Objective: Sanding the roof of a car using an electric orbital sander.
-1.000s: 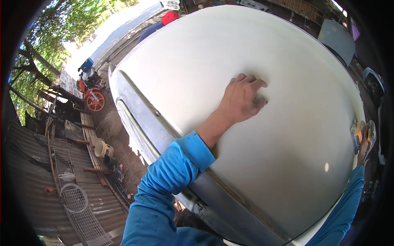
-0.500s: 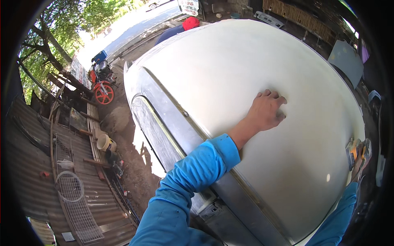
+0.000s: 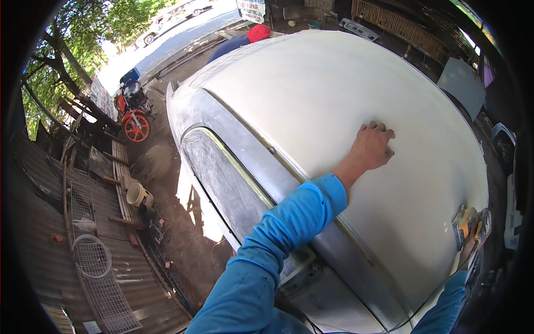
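Observation:
The broad white roof of a vehicle (image 3: pixel 334 89) spreads out before me, dull and chalky, with greyish shading on parts of it. My left hand (image 3: pixel 372 147) rests on the roof near its middle, fingers bent and apart, holding nothing. A blue sleeve covers that arm, which crosses the bare-metal side rail (image 3: pixel 245 131). Far to the right, at the roof's edge, my right hand (image 3: pixel 473 234) grips a yellow-orange and dark sander (image 3: pixel 460 224). The sander stands on edge against the roof, and part of that hand is hidden behind it.
A side window (image 3: pixel 222 167) with a whitish film lies below the rail. Left of the vehicle are a red motorcycle (image 3: pixel 135 114), a pale bucket (image 3: pixel 139 195) and corrugated sheets (image 3: pixel 39 222). Someone in a red cap (image 3: pixel 258 33) is beyond the front. A thin cable (image 3: pixel 356 332) runs along the bottom.
The whole view has shifted slightly. The left hand keeps its place on the roof with fingers bent. The sander and right hand appear a little lower and further left. A vehicle now shows on the road.

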Demonstrator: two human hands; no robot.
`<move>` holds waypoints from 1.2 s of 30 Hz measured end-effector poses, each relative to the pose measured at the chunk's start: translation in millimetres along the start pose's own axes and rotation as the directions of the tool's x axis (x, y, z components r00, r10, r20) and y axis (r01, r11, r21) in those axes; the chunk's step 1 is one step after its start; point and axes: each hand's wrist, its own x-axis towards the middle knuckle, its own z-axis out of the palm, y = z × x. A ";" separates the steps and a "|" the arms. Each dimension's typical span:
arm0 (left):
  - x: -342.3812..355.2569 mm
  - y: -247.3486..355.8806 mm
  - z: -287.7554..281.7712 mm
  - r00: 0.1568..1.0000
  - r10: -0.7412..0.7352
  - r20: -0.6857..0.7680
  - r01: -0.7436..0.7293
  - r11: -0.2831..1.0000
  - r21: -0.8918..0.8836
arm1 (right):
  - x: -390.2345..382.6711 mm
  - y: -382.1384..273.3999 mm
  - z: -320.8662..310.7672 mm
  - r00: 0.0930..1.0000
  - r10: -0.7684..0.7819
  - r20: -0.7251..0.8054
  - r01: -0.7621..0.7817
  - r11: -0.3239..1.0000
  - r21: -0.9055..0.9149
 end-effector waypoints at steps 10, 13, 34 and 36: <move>0.1 -1.4 0.3 0.997 0.048 -0.068 -0.050 0.999 -0.022 | -91.9 -148.1 -35.8 0.977 0.207 0.052 -0.211 0.975 0.076; 1.2 1.7 -4.6 1.000 -0.002 0.018 0.002 1.000 -0.015 | -121.8 -186.4 -48.5 0.957 0.281 0.071 -0.287 0.952 0.107; 1.1 1.5 -3.6 0.997 0.040 -0.060 -0.039 0.999 0.026 | 33.6 -42.7 34.6 0.996 -0.084 0.029 0.087 0.992 -0.089; 1.1 1.9 -2.8 0.999 0.029 -0.030 -0.029 1.000 -0.004 | 59.8 -13.4 42.9 0.951 -0.299 0.082 0.310 0.915 -0.259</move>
